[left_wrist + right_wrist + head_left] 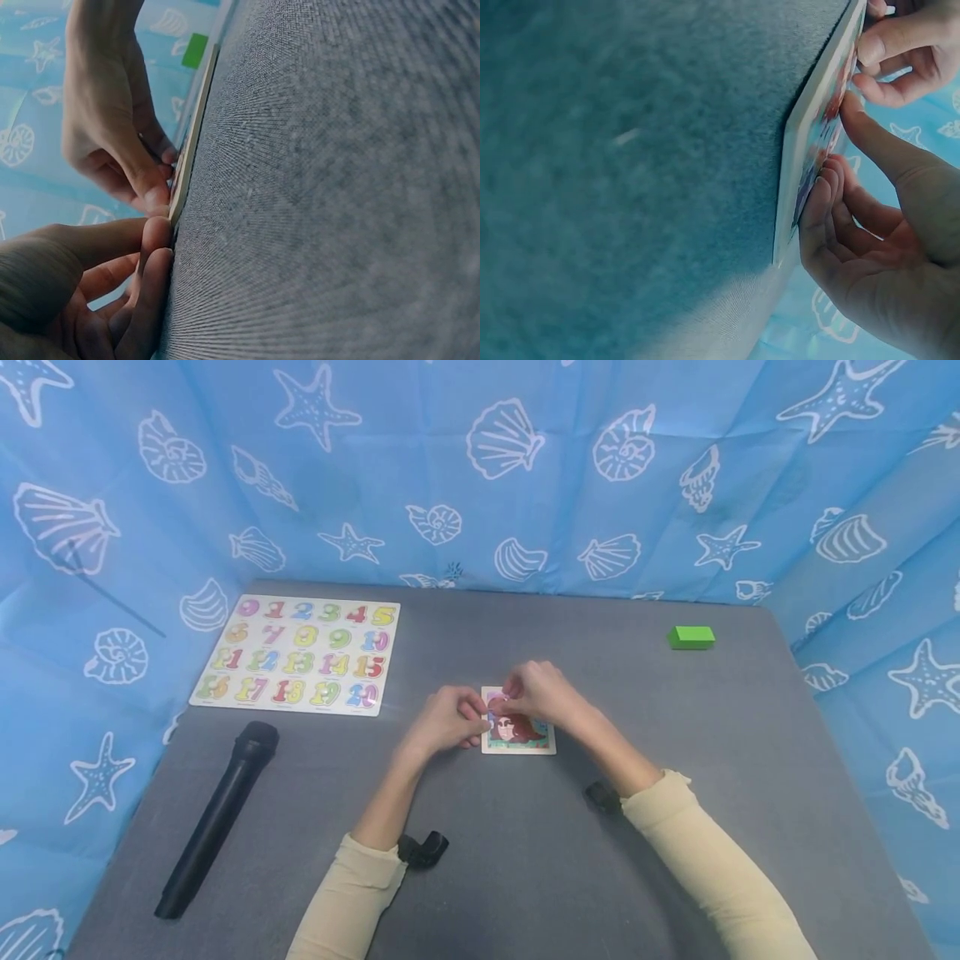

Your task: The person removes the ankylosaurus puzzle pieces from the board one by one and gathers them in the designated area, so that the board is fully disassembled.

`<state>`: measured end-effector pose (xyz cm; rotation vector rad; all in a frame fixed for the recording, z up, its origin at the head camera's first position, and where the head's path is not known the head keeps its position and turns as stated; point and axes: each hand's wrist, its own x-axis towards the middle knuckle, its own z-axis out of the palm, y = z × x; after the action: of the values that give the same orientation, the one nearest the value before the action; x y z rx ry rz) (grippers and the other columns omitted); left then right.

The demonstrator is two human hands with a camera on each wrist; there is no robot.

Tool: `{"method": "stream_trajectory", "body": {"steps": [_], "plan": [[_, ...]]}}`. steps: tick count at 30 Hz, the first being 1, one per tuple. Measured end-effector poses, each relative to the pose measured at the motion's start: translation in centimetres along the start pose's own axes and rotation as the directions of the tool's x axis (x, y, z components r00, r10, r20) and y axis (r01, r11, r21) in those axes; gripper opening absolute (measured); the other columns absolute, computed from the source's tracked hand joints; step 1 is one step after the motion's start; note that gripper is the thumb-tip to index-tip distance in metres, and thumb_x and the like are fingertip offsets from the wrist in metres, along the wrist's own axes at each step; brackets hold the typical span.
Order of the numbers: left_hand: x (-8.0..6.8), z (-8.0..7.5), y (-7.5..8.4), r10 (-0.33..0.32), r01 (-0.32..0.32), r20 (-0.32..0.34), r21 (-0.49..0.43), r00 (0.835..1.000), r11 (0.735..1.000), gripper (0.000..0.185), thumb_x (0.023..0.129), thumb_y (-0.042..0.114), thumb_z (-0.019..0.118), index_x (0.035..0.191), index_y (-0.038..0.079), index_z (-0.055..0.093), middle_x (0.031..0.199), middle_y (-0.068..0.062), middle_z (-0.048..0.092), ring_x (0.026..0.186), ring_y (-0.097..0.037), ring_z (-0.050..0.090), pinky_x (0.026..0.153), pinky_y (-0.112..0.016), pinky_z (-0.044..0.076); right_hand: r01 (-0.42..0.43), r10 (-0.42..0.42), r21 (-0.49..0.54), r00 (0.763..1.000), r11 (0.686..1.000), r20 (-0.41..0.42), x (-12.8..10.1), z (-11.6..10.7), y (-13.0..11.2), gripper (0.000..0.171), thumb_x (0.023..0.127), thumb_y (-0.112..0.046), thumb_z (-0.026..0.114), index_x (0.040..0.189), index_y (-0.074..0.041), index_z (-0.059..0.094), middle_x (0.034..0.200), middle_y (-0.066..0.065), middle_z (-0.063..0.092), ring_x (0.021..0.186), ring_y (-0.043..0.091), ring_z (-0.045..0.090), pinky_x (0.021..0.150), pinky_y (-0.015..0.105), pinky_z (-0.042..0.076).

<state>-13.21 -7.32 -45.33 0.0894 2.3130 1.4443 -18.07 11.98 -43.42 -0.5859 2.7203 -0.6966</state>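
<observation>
A small square picture puzzle (pixel 517 745) lies flat on the table, showing a face with long reddish-brown hair inside a pale wooden border. At its left edge my left hand (pixel 452 718) pinches the border between thumb and fingers. My right hand (pixel 542 692) reaches over the upper part of the picture, its thumb and curled fingers gripping a puzzle piece at the surface. In the right wrist view the right thumb (pixel 859 124) and fingertips press against the picture side of the puzzle (pixel 789 176). The right fingers hide much of that piece.
A white number board (pixel 294 652) with colourful numerals 1 to 20 lies at the back left. Below it is a black microphone (pixel 217 818). At the back right stands a green block (pixel 692 637). A blue shell-patterned curtain (pixel 480 485) borders the grey table (pixel 510 877).
</observation>
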Motion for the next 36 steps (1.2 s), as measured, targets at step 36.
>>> {"method": "stream_trajectory", "body": {"steps": [36], "plan": [[0.1,-0.1,-0.1,0.001,-0.001,0.018,-0.003,1.000,1.000,0.020,0.080,0.012,0.075,0.097,0.007,0.065,0.080,-0.009,0.069,0.060,-0.019,0.069,0.056,-0.031,0.059,0.045,-0.060,0.139,0.993,0.989,0.103,0.2,-0.5,0.9,0.029,0.074,-0.033,0.083,0.088,-0.013,0.067,0.080,0.001,0.067,0.070,0.014,0.061,0.062,0.026,0.052]]}}
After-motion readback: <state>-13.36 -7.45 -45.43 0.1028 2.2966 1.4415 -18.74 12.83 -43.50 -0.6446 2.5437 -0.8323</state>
